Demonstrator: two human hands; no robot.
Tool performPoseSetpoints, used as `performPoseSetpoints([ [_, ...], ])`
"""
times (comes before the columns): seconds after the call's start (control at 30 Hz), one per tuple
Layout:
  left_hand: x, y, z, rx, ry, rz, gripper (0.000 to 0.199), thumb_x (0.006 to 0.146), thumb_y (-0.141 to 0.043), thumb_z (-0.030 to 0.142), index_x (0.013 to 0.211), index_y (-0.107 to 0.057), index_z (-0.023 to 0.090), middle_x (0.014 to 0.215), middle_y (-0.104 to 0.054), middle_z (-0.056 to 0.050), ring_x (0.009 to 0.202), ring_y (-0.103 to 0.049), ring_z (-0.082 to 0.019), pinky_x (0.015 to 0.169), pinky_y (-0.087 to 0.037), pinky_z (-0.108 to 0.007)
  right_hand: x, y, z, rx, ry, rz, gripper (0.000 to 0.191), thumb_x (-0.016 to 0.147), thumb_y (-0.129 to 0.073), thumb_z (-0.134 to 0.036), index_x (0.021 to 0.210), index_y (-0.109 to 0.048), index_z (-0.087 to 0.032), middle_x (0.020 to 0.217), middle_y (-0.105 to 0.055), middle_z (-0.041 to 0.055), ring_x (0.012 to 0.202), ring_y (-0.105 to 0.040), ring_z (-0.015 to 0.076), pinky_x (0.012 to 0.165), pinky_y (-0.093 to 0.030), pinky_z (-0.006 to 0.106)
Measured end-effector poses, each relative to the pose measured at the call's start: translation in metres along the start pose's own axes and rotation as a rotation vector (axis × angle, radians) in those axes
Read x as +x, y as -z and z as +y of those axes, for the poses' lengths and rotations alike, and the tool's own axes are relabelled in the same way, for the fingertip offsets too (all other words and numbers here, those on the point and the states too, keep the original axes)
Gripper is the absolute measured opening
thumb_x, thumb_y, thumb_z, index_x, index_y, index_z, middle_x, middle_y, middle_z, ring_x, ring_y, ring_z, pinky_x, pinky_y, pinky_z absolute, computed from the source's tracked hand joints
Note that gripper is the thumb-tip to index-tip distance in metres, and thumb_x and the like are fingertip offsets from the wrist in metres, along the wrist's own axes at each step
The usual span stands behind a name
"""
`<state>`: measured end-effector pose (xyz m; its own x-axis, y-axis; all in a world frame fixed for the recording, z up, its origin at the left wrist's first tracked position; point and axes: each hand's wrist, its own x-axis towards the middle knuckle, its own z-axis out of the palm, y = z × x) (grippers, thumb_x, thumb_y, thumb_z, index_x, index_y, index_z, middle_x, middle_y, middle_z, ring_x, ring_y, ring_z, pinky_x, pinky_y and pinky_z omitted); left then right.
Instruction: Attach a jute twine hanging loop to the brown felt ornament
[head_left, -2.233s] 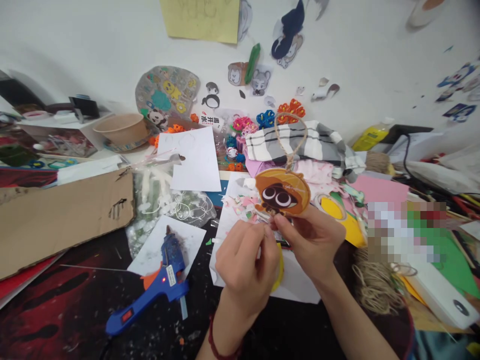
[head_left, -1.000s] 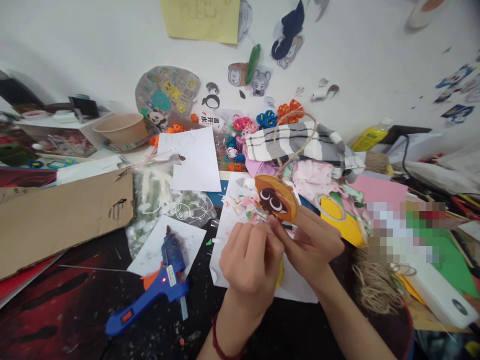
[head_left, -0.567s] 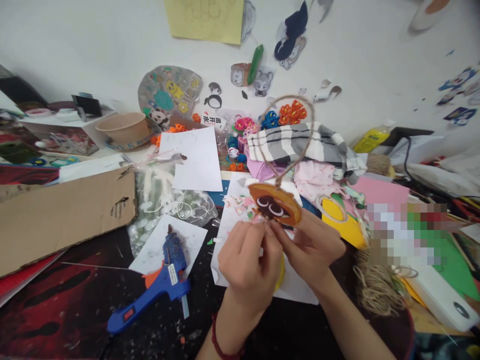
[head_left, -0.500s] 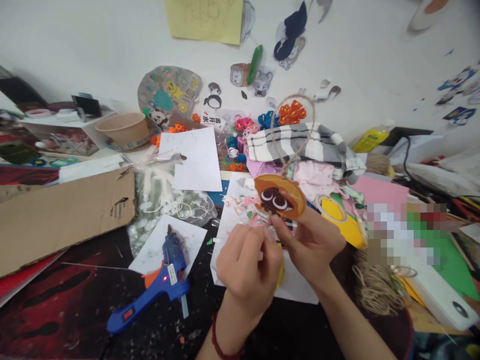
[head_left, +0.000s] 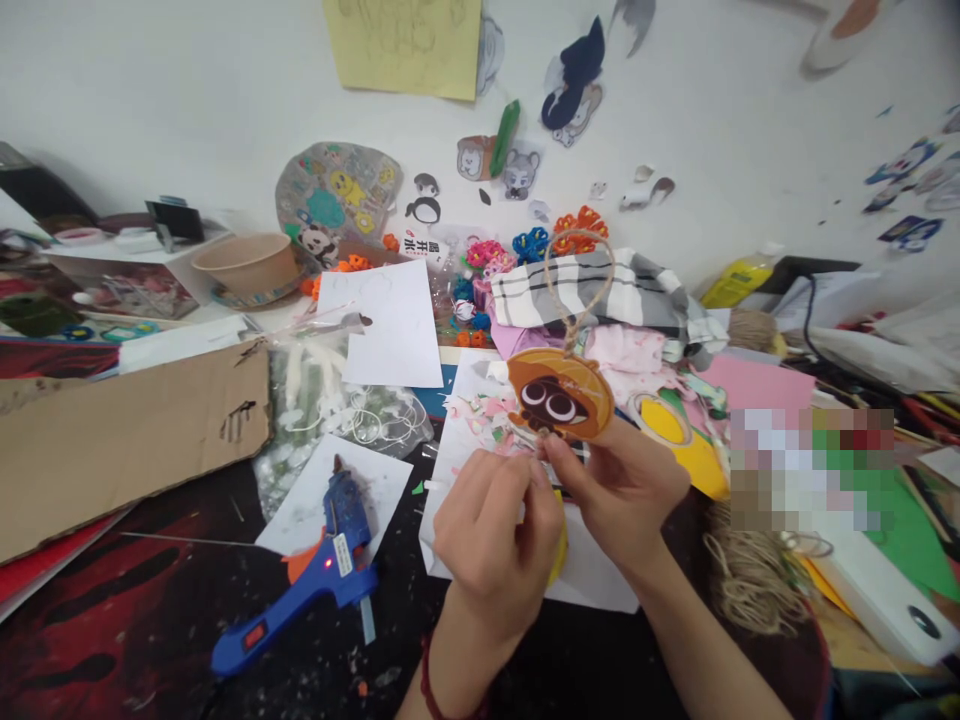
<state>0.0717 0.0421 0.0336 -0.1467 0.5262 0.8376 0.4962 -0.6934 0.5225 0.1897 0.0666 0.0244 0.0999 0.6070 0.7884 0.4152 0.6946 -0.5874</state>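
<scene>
An orange-brown cartoon figure (head_left: 559,395) with large eyes and a twine loop (head_left: 581,285) on top is upright at the centre of the view. My right hand (head_left: 622,480) grips its lower edge between thumb and fingers. Close beside it, my left hand (head_left: 499,525) is closed, its fingertips pinched at the bottom of the figure against my right thumb. What those fingertips hold is too small to make out. Under both hands lies white paper (head_left: 457,490) with colourful scraps and something yellow, partly hidden by my left hand.
A blue glue gun (head_left: 300,600) with a red light lies on paper at the left. Cardboard (head_left: 127,440) is further left. Twine (head_left: 750,575), a white device (head_left: 877,590) and yellow paper (head_left: 694,455) are at right. Behind is checkered cloth (head_left: 600,290).
The twine loop has tilted slightly and looks narrower and lower. Both hands keep nearly the same grip and place, and the camera view has shifted a little.
</scene>
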Motion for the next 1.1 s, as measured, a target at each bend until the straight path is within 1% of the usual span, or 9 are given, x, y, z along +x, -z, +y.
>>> performPoseSetpoints([
  [0.2, 0.0007, -0.0002, 0.0004, 0.000, 0.012, 0.015, 0.027, 0.087, -0.058, -0.002, 0.069, -0.052, 0.018, 0.057, -0.044, 0.005, 0.052, -0.037, -0.008, 0.050, -0.031, -0.026, -0.0007, 0.0007, 0.0002, -0.026, -0.002, 0.004, 0.013, 0.085, -0.069, -0.013, 0.088, -0.074, -0.025, 0.073, -0.073, -0.0009, 0.068, -0.069, 0.0175, 0.069, -0.058, 0.033],
  [0.43, 0.0006, -0.0021, 0.0001, 0.002, 0.022, 0.011, 0.028, 0.088, -0.057, -0.001, 0.068, -0.051, 0.018, 0.057, -0.043, 0.005, 0.051, -0.037, -0.008, 0.049, -0.030, -0.026, 0.0013, 0.0007, -0.0024, -0.020, 0.010, -0.015, 0.015, 0.085, -0.069, -0.010, 0.088, -0.073, -0.025, 0.072, -0.073, -0.0017, 0.069, -0.068, 0.0166, 0.067, -0.056, 0.031],
  [0.57, 0.0013, -0.0017, 0.0003, 0.020, 0.027, 0.003, 0.028, 0.089, -0.056, 0.000, 0.068, -0.050, 0.018, 0.057, -0.041, 0.006, 0.051, -0.037, -0.008, 0.049, -0.030, -0.026, 0.0044, 0.0025, -0.0059, -0.091, 0.027, -0.031, 0.013, 0.085, -0.069, -0.012, 0.081, -0.071, -0.024, 0.069, -0.071, -0.0014, 0.064, -0.066, 0.0162, 0.059, -0.054, 0.029],
  [0.63, 0.0017, -0.0008, 0.0001, 0.019, 0.035, -0.014, 0.029, 0.089, -0.056, 0.000, 0.067, -0.048, 0.018, 0.057, -0.040, 0.006, 0.052, -0.037, -0.008, 0.049, -0.030, -0.026, 0.0061, 0.0035, -0.0075, -0.132, 0.041, -0.045, 0.013, 0.085, -0.069, -0.011, 0.079, -0.070, -0.024, 0.068, -0.070, -0.0019, 0.060, -0.064, 0.0145, 0.055, -0.052, 0.027],
  [0.7, 0.0020, 0.0002, -0.0006, 0.014, 0.058, -0.035, 0.029, 0.089, -0.055, 0.001, 0.067, -0.048, 0.018, 0.058, -0.040, 0.005, 0.052, -0.037, -0.008, 0.050, -0.031, -0.025, 0.0072, 0.0043, -0.0084, -0.159, 0.064, -0.074, 0.015, 0.084, -0.069, -0.010, 0.080, -0.070, -0.023, 0.070, -0.071, -0.0025, 0.059, -0.064, 0.0130, 0.053, -0.052, 0.025],
  [0.77, 0.0024, 0.0009, -0.0015, 0.004, 0.083, -0.054, 0.029, 0.090, -0.053, 0.002, 0.067, -0.048, 0.018, 0.059, -0.042, 0.005, 0.053, -0.039, -0.008, 0.051, -0.033, -0.024, 0.0069, 0.0046, -0.0085, -0.156, 0.097, -0.092, 0.015, 0.084, -0.070, -0.008, 0.083, -0.071, -0.024, 0.074, -0.073, -0.0022, 0.062, -0.067, 0.0134, 0.056, -0.054, 0.025],
  [0.93, 0.0034, 0.0020, -0.0020, -0.028, 0.147, -0.078, 0.033, 0.092, -0.052, 0.006, 0.063, -0.045, 0.019, 0.056, -0.041, 0.005, 0.051, -0.039, -0.008, 0.048, -0.032, -0.024, 0.0023, 0.0023, -0.0075, -0.116, 0.118, -0.098, 0.021, 0.083, -0.070, -0.009, 0.095, -0.074, -0.027, 0.087, -0.078, 0.0001, 0.078, -0.074, 0.0189, 0.067, -0.060, 0.031],
  [1.0, 0.0029, 0.0023, -0.0013, -0.033, 0.157, -0.077, 0.032, 0.092, -0.052, 0.006, 0.063, -0.047, 0.019, 0.056, -0.043, 0.005, 0.050, -0.040, -0.008, 0.048, -0.032, -0.024, 0.0013, 0.0012, -0.0068, -0.092, 0.099, -0.074, 0.021, 0.083, -0.071, -0.009, 0.094, -0.075, -0.027, 0.085, -0.078, -0.0003, 0.077, -0.074, 0.0191, 0.068, -0.060, 0.032],
  [1.1, 0.0010, 0.0027, -0.0003, -0.015, 0.139, -0.029, 0.030, 0.092, -0.054, 0.007, 0.065, -0.049, 0.018, 0.056, -0.043, 0.005, 0.050, -0.040, -0.007, 0.048, -0.032, -0.024, 0.0017, 0.0008, -0.0048, -0.067, 0.030, -0.008, 0.016, 0.083, -0.071, -0.011, 0.088, -0.074, -0.025, 0.076, -0.076, -0.0008, 0.068, -0.070, 0.0174, 0.064, -0.058, 0.032],
])
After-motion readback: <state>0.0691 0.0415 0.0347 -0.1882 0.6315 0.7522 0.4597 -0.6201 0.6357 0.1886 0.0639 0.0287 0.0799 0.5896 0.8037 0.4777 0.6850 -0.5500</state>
